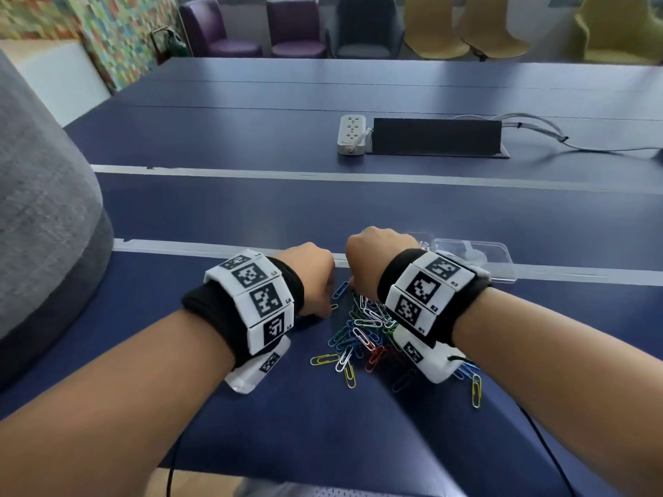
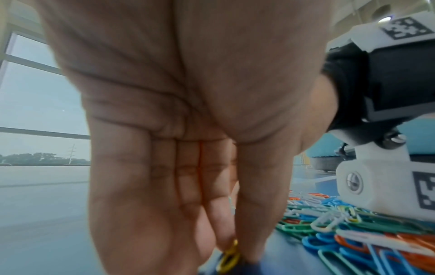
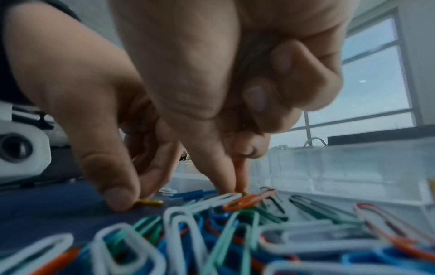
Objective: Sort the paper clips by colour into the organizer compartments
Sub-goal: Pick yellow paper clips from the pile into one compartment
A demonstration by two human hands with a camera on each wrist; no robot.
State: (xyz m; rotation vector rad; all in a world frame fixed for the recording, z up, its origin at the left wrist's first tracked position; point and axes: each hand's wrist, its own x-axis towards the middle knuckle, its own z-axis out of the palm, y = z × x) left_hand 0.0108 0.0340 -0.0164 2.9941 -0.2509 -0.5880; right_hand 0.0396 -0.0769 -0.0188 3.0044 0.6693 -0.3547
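Observation:
A heap of paper clips (image 1: 366,328) in white, blue, green, orange and yellow lies on the dark blue table (image 1: 251,217). My left hand (image 1: 328,306) is at the heap's far left edge. In the left wrist view its thumb and forefinger (image 2: 235,253) pinch a yellow paper clip (image 2: 229,258) against the table. My right hand (image 1: 353,281) is just right of it. Its thumb and forefinger (image 3: 235,188) pinch together on a clip at the heap's far edge, beside an orange clip (image 3: 249,201); the other fingers are curled. The clear organizer (image 1: 477,261) sits right behind the right hand.
A white power strip (image 1: 352,134) and a black cable box (image 1: 436,138) with cables lie further back on the table. A grey upholstered shape (image 1: 43,209) stands at the left. Chairs line the far side. Pale strips cross the tabletop.

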